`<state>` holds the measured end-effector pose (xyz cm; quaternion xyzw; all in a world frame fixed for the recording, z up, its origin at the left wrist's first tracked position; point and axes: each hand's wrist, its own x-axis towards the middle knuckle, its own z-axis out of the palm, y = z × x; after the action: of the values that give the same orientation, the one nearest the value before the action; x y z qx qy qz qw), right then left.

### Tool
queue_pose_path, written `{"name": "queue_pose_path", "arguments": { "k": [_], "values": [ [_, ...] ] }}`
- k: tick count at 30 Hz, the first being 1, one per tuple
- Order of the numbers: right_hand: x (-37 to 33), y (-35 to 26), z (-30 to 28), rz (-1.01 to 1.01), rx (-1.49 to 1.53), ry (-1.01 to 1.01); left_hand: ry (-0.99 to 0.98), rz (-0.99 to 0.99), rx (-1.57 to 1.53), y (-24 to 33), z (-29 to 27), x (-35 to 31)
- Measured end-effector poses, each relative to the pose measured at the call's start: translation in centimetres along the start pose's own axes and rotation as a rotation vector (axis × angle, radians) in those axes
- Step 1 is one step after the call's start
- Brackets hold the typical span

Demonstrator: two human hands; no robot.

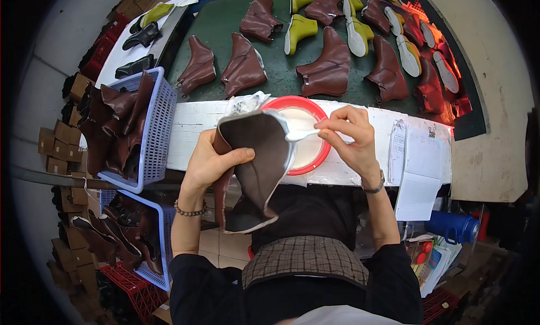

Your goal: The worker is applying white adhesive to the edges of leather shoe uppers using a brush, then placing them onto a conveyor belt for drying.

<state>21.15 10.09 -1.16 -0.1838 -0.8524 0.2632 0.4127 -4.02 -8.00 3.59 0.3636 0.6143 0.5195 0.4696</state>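
Observation:
My left hand (211, 160) grips a brown leather boot upper (256, 156), thumb on its dark lining and fingers behind. The lower edge of the upper is turned toward me and carries a pale rim. Between the thumb and fingers of my right hand (350, 136) is a small white brush (302, 135), its head touching the pale rim on the right side. Behind them, a red bowl (322, 159) of milky white liquid stands on the white worktop; the upper covers part of it.
On the green conveyor belt (225, 24) stand several brown boot uppers and yellow-green shoe pieces; a red glow lights its right end. Blue baskets (154, 128) full of uppers are at my left. A clipboard with papers (423, 156) lies right, above a blue bottle (453, 226).

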Motion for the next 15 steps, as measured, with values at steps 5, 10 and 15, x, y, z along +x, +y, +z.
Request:
{"name": "queue_pose_path", "arguments": {
  "k": [5, 10, 15],
  "values": [
    [2.6, 0.7, 0.7, -0.095, 0.153, -0.119, -0.339, -0.209, 0.062, 0.5, -0.9, -0.1],
    [4.2, 0.9, 1.3, -0.060, 0.225, -0.109, -0.175, -0.302, 0.377, 2.5, -0.4, 0.1],
    [1.3, 2.7, 0.2, 0.134, -0.200, -0.176, 0.445, 0.340, 0.716, -3.5, -5.4, 2.8]
  ]
}}
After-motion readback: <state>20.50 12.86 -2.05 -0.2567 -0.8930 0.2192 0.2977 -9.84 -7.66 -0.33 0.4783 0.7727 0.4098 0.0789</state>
